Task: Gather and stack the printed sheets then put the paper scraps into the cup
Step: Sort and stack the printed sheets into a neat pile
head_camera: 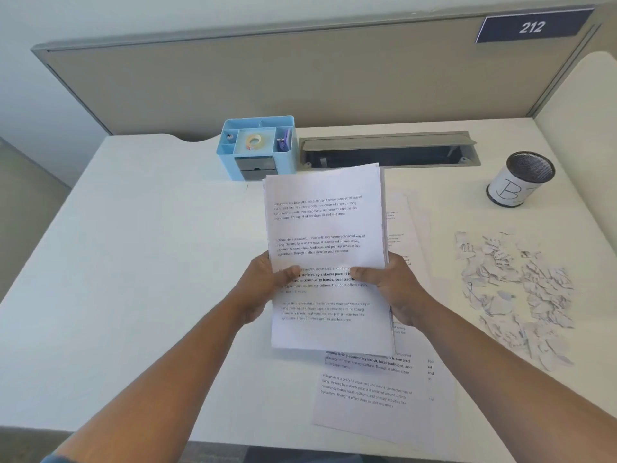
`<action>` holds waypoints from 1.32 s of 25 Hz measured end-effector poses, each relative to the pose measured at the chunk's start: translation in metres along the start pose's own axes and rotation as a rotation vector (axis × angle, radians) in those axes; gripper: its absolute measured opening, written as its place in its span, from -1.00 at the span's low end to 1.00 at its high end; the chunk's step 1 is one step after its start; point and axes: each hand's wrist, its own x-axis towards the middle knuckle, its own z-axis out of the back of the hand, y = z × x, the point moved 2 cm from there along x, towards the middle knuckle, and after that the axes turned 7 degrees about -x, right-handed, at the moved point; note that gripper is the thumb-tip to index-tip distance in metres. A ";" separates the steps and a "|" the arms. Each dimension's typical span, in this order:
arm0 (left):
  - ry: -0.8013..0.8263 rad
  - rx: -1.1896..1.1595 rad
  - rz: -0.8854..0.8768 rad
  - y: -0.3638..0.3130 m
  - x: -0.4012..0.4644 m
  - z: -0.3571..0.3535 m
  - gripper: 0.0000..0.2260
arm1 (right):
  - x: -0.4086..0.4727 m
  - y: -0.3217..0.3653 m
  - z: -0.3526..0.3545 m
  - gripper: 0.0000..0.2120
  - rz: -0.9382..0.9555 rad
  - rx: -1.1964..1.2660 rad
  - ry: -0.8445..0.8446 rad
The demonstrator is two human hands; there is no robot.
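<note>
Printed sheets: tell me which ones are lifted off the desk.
The stack of printed sheets gripped by the left hand and right hand. The loose sheets below and right of it lie flat on the desk.

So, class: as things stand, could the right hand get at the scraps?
Probably not yet. The right hand grips the stack, as does the left hand. The scraps lie uncovered on that side, so once freed, likely yes.

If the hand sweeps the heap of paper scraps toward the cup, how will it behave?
The paper scraps look small, torn and crumpled, so they are probably very light and would scatter instead of sliding together. The mesh cup stands upright and seems light too; a push against it might tip it.
</note>
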 end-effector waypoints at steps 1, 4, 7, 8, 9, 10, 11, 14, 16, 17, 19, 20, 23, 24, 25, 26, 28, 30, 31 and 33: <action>0.022 -0.045 0.041 0.003 -0.004 0.003 -0.66 | -0.001 -0.002 -0.002 -0.72 -0.025 0.012 0.011; 0.052 -0.186 0.126 0.009 -0.011 0.013 -0.63 | -0.003 -0.003 -0.008 -0.72 -0.092 0.037 0.040; 0.005 -0.215 0.124 0.015 -0.013 0.026 -0.65 | -0.003 0.000 -0.021 -0.71 -0.106 0.033 0.070; -0.020 -0.204 0.116 0.016 -0.012 0.030 -0.67 | -0.002 0.001 -0.025 -0.68 -0.106 0.030 0.078; -0.043 -0.191 0.112 0.016 -0.011 0.035 -0.69 | -0.001 0.001 -0.030 -0.65 -0.106 0.028 0.093; -0.066 -0.180 0.114 0.018 -0.010 0.041 -0.70 | 0.001 0.000 -0.034 -0.63 -0.107 0.024 0.117; -0.088 -0.172 0.121 0.018 -0.009 0.049 -0.70 | 0.002 0.000 -0.039 -0.62 -0.111 0.018 0.144; -0.145 -0.157 0.146 0.022 -0.004 0.078 -0.71 | 0.008 -0.009 -0.048 -0.63 -0.176 -0.026 0.177; -0.192 -0.145 0.165 0.027 -0.001 0.102 -0.71 | 0.013 -0.014 -0.049 -0.63 -0.215 -0.072 0.136; -0.219 -0.135 0.182 0.030 0.001 0.114 -0.71 | 0.016 -0.017 -0.046 -0.63 -0.222 -0.091 0.064; -0.266 -0.115 0.226 0.038 0.005 0.135 -0.72 | 0.024 -0.022 -0.036 -0.65 -0.223 -0.108 -0.164; -0.276 -0.107 0.246 0.042 0.008 0.144 -0.72 | 0.027 -0.025 -0.028 -0.67 -0.220 -0.107 -0.286; -0.268 -0.090 0.275 0.045 0.024 0.154 -0.72 | 0.030 -0.033 -0.009 -0.63 -0.217 -0.177 -0.498; -0.258 -0.071 0.273 0.042 0.029 0.155 -0.73 | 0.030 -0.036 -0.005 -0.59 -0.224 -0.231 -0.535; -0.247 -0.053 0.271 0.040 0.034 0.154 -0.74 | 0.029 -0.037 -0.001 -0.54 -0.229 -0.293 -0.573; -0.244 -0.040 0.268 0.038 0.038 0.153 -0.75 | 0.027 -0.037 0.003 -0.49 -0.241 -0.363 -0.611; -0.246 -0.030 0.271 0.038 0.042 0.152 -0.77 | 0.023 -0.038 0.013 -0.39 -0.271 -0.510 -0.691; -0.227 -0.023 0.281 0.039 0.043 0.153 -0.77 | 0.020 -0.040 0.020 -0.30 -0.322 -0.665 -0.714; -0.211 -0.016 0.281 0.040 0.043 0.155 -0.78 | 0.018 -0.042 0.021 -0.27 -0.355 -0.730 -0.696; -0.179 -0.002 0.275 0.039 0.042 0.157 -0.79 | 0.014 -0.048 0.023 -0.19 -0.411 -0.844 -0.652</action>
